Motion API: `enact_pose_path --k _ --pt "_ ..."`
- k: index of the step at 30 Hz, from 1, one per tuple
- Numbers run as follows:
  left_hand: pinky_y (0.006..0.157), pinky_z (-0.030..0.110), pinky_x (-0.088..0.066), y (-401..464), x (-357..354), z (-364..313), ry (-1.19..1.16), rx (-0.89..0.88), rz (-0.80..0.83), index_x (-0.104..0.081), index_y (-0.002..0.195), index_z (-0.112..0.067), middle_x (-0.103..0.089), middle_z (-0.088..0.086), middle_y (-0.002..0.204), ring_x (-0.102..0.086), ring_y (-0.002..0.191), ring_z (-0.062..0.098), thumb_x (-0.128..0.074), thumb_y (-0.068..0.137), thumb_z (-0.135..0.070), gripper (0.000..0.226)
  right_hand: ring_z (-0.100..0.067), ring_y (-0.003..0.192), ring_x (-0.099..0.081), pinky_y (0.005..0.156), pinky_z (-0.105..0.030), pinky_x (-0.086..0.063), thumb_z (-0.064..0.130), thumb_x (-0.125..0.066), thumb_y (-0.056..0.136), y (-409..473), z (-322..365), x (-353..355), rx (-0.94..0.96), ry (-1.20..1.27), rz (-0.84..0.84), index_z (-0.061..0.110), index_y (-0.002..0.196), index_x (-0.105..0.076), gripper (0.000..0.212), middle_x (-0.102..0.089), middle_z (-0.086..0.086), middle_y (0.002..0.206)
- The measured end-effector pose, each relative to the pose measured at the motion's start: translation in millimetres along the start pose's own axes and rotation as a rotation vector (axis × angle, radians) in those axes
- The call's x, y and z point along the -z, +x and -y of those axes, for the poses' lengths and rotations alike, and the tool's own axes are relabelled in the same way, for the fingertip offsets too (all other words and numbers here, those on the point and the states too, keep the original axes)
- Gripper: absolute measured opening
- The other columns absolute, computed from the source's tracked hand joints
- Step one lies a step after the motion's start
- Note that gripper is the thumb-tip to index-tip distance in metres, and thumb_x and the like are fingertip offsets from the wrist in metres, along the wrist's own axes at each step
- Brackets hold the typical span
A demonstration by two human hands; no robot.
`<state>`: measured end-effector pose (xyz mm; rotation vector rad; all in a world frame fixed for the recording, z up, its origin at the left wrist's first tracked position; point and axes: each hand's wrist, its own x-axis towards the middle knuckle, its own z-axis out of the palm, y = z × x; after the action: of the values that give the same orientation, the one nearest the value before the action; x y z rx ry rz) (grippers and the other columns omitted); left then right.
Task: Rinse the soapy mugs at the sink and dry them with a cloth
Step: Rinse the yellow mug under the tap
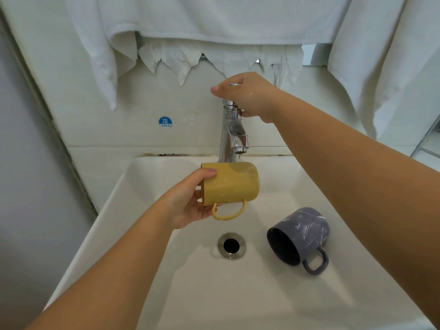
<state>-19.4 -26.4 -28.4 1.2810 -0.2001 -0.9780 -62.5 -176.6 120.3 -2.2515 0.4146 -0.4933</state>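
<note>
I see the left hand (190, 201) gripping the smooth yellow mug (231, 183) sideways under the chrome tap (232, 134); right hand (247, 96) curls over its mostly hidden lever; streaky purple mug (301, 236) lies below it.

The top of the chrome tap (232, 129) is covered by the right hand (247, 96), so the handle (only a sliver of metal is seen above the knuckles) cannot be made out. The tap's base is hidden behind the yellow mug (232, 183), whose mouth is screened by the left hand (190, 203). The white sink (133, 210) is cut off by the bottom edge, and the hanging white towels (214, 17) by the top edge.
</note>
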Motion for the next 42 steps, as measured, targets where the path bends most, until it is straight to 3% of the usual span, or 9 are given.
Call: enact_pose_path --k 10,14,18,21,23,31,34,39,42 --pt "0.068 0.034 -0.054 0 0 0 0.005 0.006 0.008 -0.054 0.117 -0.016 -0.057 0.014 0.106 -0.061 0.085 0.028 -0.066 0.083 -0.032 0.039 -0.022 0.122 -0.053 0.099 -0.037 -0.048 0.046 -0.066 0.086 3 -1 3 -0.017 0.022 0.050 0.025 0.121 -0.062 0.041 -0.059 -0.003 0.126" --pt "0.068 0.034 -0.054 1 1 -1 -0.020 -0.001 -0.006 -0.055 0.120 -0.015 -0.058 0.013 0.105 -0.061 0.084 0.028 -0.068 0.081 -0.031 0.043 -0.017 0.121 -0.046 0.097 -0.033 -0.037 0.028 -0.069 0.086 -6 -16 1 0.003 0.233 0.009 0.030 0.149 -0.026 0.076 -0.042 0.003 0.135" --pt "0.063 0.034 -0.055 1 4 -4 -0.071 -0.005 -0.023 -0.056 0.119 -0.014 -0.058 0.014 0.102 -0.062 0.080 0.030 -0.067 0.083 -0.032 0.041 -0.015 0.112 -0.051 0.099 -0.034 -0.043 0.033 -0.058 0.092 -39 -64 -25 -0.134 0.435 -0.275 0.021 0.132 -0.046 0.044 -0.051 -0.002 0.132" --pt "0.059 0.034 -0.057 1 4 -6 -0.110 -0.004 -0.043 -0.058 0.117 -0.016 -0.057 0.017 0.103 -0.062 0.078 0.032 -0.064 0.086 -0.034 0.036 -0.022 0.112 -0.060 0.098 -0.043 -0.049 0.055 -0.050 0.092 -66 -100 -45 -0.373 0.660 0.023 0.020 0.126 -0.054 0.048 -0.061 -0.003 0.120" --pt "0.060 0.035 -0.058 2 4 -7 -0.112 -0.004 -0.058 -0.059 0.114 -0.016 -0.056 0.018 0.103 -0.061 0.081 0.033 -0.063 0.086 -0.034 0.034 -0.022 0.110 -0.062 0.098 -0.045 -0.050 0.061 -0.046 0.090 -74 -110 -51 -0.382 0.728 0.144 0.025 0.126 -0.056 0.052 -0.064 -0.004 0.120" --pt "0.064 0.039 -0.059 6 5 -1 -0.095 0.011 -0.048 -0.056 0.125 -0.010 -0.056 0.022 0.121 -0.062 0.096 0.036 -0.065 0.084 -0.035 0.049 -0.020 0.104 -0.064 0.084 -0.035 -0.057 0.039 -0.059 0.092 -76 -119 -59 -0.267 0.676 0.148 0.027 0.116 -0.060 0.027 -0.064 0.000 0.116" --pt "0.063 0.039 -0.059 7 3 3 -0.063 0.022 -0.076 -0.056 0.124 -0.009 -0.054 0.021 0.114 -0.061 0.094 0.036 -0.065 0.084 -0.034 0.048 -0.017 0.100 -0.063 0.080 -0.036 -0.059 0.039 -0.065 0.088 -77 -122 -69 -0.264 0.542 0.088 0.023 0.122 -0.056 0.039 -0.061 0.000 0.116" --pt "0.067 0.040 -0.058 6 -8 9 0.018 0.047 -0.118 -0.057 0.110 -0.013 -0.056 0.018 0.106 -0.061 0.087 0.033 -0.065 0.086 -0.038 0.036 -0.014 0.089 -0.060 0.074 -0.037 -0.058 0.048 -0.044 0.097 -80 -121 -78 -0.273 0.477 0.020 0.027 0.102 -0.056 0.024 -0.058 0.005 0.101" --pt "0.064 0.037 -0.056 6 -8 11 0.050 0.045 -0.161 -0.059 0.104 -0.016 -0.062 0.015 0.097 -0.062 0.083 0.030 -0.062 0.087 -0.046 0.035 -0.014 0.094 -0.061 0.078 -0.037 -0.059 0.046 -0.052 0.095 -82 -123 -80 -0.243 0.488 0.078 0.030 0.108 -0.055 0.022 -0.059 0.003 0.111"
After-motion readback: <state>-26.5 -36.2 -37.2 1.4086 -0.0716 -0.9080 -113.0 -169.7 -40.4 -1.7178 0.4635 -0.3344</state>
